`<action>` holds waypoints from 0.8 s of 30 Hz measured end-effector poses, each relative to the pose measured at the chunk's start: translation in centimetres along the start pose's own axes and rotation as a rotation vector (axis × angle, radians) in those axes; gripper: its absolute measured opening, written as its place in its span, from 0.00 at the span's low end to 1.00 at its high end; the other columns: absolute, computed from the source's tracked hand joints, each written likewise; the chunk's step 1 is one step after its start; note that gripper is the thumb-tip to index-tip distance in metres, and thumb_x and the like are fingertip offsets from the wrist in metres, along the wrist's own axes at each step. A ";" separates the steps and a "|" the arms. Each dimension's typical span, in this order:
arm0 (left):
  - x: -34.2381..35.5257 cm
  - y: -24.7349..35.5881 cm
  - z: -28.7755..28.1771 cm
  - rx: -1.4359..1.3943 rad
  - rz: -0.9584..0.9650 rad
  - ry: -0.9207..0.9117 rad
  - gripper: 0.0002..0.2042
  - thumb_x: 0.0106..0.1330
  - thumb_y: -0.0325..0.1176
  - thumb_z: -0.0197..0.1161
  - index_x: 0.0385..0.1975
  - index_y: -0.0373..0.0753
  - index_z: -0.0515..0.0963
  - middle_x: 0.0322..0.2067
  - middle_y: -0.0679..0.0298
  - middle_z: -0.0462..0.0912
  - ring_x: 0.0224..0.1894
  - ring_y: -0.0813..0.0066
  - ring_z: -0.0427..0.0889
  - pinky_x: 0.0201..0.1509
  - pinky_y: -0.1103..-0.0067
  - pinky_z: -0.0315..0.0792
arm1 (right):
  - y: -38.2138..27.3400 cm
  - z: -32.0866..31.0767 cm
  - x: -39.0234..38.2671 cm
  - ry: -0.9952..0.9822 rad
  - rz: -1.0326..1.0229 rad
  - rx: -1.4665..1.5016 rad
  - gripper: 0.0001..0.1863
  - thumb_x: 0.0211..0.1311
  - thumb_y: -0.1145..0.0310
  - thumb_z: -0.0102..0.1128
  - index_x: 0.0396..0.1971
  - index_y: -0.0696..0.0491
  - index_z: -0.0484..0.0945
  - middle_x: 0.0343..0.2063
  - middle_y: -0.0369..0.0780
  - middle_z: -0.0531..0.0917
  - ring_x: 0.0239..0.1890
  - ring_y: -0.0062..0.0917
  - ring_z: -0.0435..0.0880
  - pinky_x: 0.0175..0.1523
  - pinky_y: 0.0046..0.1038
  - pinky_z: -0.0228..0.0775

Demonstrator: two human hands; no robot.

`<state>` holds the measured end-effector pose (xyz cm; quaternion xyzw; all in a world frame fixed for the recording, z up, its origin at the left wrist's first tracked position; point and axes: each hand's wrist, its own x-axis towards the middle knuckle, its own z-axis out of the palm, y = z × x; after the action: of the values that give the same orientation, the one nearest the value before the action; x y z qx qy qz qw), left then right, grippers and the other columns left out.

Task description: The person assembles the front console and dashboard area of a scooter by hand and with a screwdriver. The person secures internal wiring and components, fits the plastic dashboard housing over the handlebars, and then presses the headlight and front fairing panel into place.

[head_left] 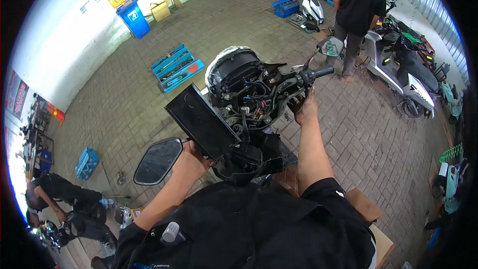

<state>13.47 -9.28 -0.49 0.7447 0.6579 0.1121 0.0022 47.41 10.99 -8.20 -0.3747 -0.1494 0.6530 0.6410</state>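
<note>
A partly stripped scooter front end, with bare wiring and connectors, stands in front of me. A black rectangular panel is tilted on its left, beside a mirror. My left hand is bent in under the panel's lower edge; the panel and mirror hide most of its fingers, and what they grip cannot be made out. On the other side my right hand is closed at the edge of the black front cowl, just below the right handlebar grip. Its fingertips are partly hidden.
An open blue toolbox lies on the brick floor beyond the scooter. A co-worker stands at far right near a white scooter; another person works at lower left. Cardboard boxes sit by my right side.
</note>
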 end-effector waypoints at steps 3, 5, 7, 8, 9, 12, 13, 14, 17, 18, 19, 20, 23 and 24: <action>-0.5 -2.5 3.6 -0.821 -0.045 0.048 0.23 0.50 0.38 0.67 0.48 0.45 0.76 0.48 0.64 0.79 0.50 0.61 0.76 0.56 0.73 0.70 | 0.3 1.2 -0.6 -0.025 -0.014 -0.070 0.36 0.67 0.34 0.39 0.68 0.40 0.57 0.61 0.48 0.68 0.54 0.43 0.72 0.59 0.46 0.60; 0.3 -1.6 2.9 -0.830 -0.025 0.040 0.23 0.51 0.40 0.67 0.49 0.45 0.76 0.48 0.62 0.78 0.50 0.60 0.76 0.56 0.72 0.70 | 0.7 0.4 -0.5 0.019 -0.047 -0.110 0.35 0.68 0.35 0.39 0.69 0.39 0.56 0.63 0.48 0.65 0.56 0.45 0.71 0.60 0.47 0.61; -0.1 -0.8 0.7 -0.006 0.033 0.013 0.24 0.52 0.42 0.66 0.50 0.44 0.76 0.49 0.60 0.78 0.50 0.59 0.76 0.56 0.71 0.70 | 1.4 -0.2 -0.8 0.044 -0.063 -0.161 0.35 0.69 0.36 0.38 0.69 0.39 0.55 0.63 0.48 0.65 0.56 0.45 0.71 0.59 0.46 0.62; 0.0 -0.9 0.9 -0.010 -0.002 -0.038 0.24 0.52 0.43 0.66 0.51 0.44 0.76 0.50 0.59 0.77 0.51 0.59 0.76 0.56 0.72 0.70 | 1.8 -0.5 -1.0 0.049 -0.064 -0.192 0.35 0.69 0.36 0.38 0.69 0.40 0.55 0.62 0.49 0.67 0.55 0.45 0.72 0.58 0.46 0.63; 0.0 -1.0 1.2 -0.014 -0.036 -0.089 0.24 0.53 0.43 0.66 0.51 0.44 0.76 0.50 0.58 0.77 0.52 0.59 0.75 0.56 0.72 0.69 | 2.2 -0.8 -1.3 0.054 -0.065 -0.223 0.36 0.69 0.36 0.38 0.69 0.41 0.55 0.61 0.49 0.68 0.54 0.44 0.73 0.57 0.45 0.63; 0.2 0.1 -0.6 -0.093 0.002 -0.163 0.28 0.53 0.44 0.66 0.54 0.41 0.73 0.53 0.54 0.75 0.55 0.57 0.73 0.59 0.71 0.67 | 3.2 -3.8 -1.8 0.119 -0.068 -0.399 0.31 0.70 0.40 0.41 0.61 0.48 0.65 0.48 0.46 0.78 0.41 0.35 0.79 0.48 0.38 0.70; 0.2 0.4 -1.7 -0.125 0.037 -0.173 0.29 0.53 0.45 0.67 0.55 0.40 0.72 0.53 0.53 0.74 0.56 0.57 0.73 0.60 0.71 0.66 | 3.3 -4.6 -2.0 0.127 -0.059 -0.457 0.30 0.70 0.41 0.42 0.58 0.50 0.68 0.45 0.44 0.80 0.38 0.32 0.80 0.45 0.36 0.72; 0.2 0.4 -2.6 -0.268 -0.008 -0.190 0.31 0.52 0.44 0.68 0.57 0.38 0.71 0.54 0.51 0.73 0.57 0.55 0.72 0.61 0.70 0.66 | 3.4 -4.9 -2.6 0.114 -0.047 -0.543 0.28 0.70 0.43 0.44 0.55 0.52 0.71 0.42 0.43 0.80 0.34 0.29 0.80 0.43 0.34 0.72; -0.3 -0.7 -3.9 -0.437 -0.054 -0.237 0.37 0.49 0.41 0.72 0.60 0.35 0.66 0.56 0.48 0.71 0.59 0.51 0.71 0.62 0.67 0.65 | 2.8 -5.3 -4.5 0.081 -0.062 -0.727 0.23 0.70 0.50 0.51 0.45 0.57 0.76 0.33 0.39 0.80 0.27 0.23 0.78 0.37 0.28 0.72; -1.0 -1.9 -3.9 -0.318 -0.016 -0.246 0.38 0.48 0.40 0.73 0.61 0.34 0.65 0.57 0.46 0.71 0.59 0.50 0.71 0.62 0.66 0.65 | 2.5 -5.2 -5.0 0.069 -0.099 -0.740 0.21 0.69 0.53 0.52 0.44 0.58 0.76 0.31 0.38 0.80 0.26 0.22 0.77 0.36 0.27 0.72; -1.7 -3.1 -3.9 -0.202 0.021 -0.251 0.40 0.47 0.39 0.74 0.61 0.33 0.64 0.57 0.45 0.70 0.59 0.49 0.71 0.62 0.66 0.65 | 2.0 -4.8 -5.6 0.055 -0.138 -0.756 0.19 0.69 0.56 0.54 0.42 0.60 0.77 0.29 0.37 0.79 0.25 0.21 0.76 0.35 0.26 0.71; -2.3 -4.7 -3.4 -0.306 0.012 -0.280 0.40 0.48 0.36 0.74 0.62 0.30 0.62 0.59 0.45 0.69 0.60 0.49 0.70 0.62 0.67 0.66 | 1.2 -3.9 -6.1 0.033 -0.147 -0.730 0.16 0.68 0.61 0.56 0.40 0.62 0.76 0.28 0.37 0.78 0.25 0.21 0.76 0.35 0.24 0.71; -2.4 -7.9 -3.6 -0.584 -0.065 -0.402 0.39 0.53 0.34 0.71 0.63 0.29 0.60 0.62 0.49 0.67 0.62 0.54 0.69 0.64 0.69 0.65 | -1.1 -2.7 -7.1 -0.084 -0.236 -0.846 0.15 0.68 0.60 0.56 0.34 0.59 0.78 0.27 0.38 0.80 0.29 0.21 0.76 0.38 0.25 0.70; -2.3 -8.1 -4.9 -0.478 -0.039 -0.434 0.37 0.56 0.34 0.69 0.64 0.30 0.60 0.63 0.52 0.67 0.63 0.57 0.70 0.64 0.70 0.66 | -2.0 -2.3 -7.6 -0.156 -0.241 -0.828 0.14 0.67 0.62 0.56 0.35 0.59 0.78 0.27 0.38 0.80 0.31 0.21 0.77 0.39 0.26 0.70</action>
<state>4.41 -11.20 2.69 0.7167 0.6114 0.1020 0.3196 49.64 3.38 -6.14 -0.5295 -0.4889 0.4851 0.4952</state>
